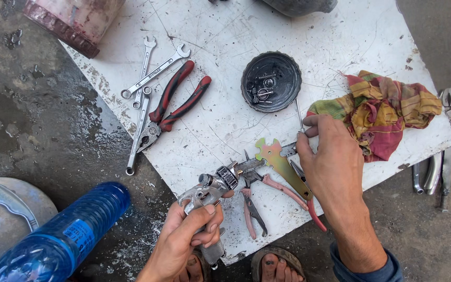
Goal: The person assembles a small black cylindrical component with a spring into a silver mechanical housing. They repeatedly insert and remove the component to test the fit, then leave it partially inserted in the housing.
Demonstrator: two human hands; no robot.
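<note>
- A white scratched board lay on wet ground and carried most of the tools.
- A blue plastic bottle lay tilted at the near left, off the board.
- A checked rag sat bunched at the board's right edge, just beside the right hand.
- The right hand reached in from the near right, palm down and wrist bent, with its fingertips pinched on a thin metal needle that pointed away toward the far side.
- The left hand came up from the near edge, fingers curled tight around the handle of a metal spray gun, whose nozzle pointed right toward the other hand.
- Red-handled pliers lay on the far left of the board, beside three spanners.
- A round black lid at the far centre held small springs and parts.
- A flat yellowish multi-wrench and small pink-handled pliers lay between the hands.
</note>
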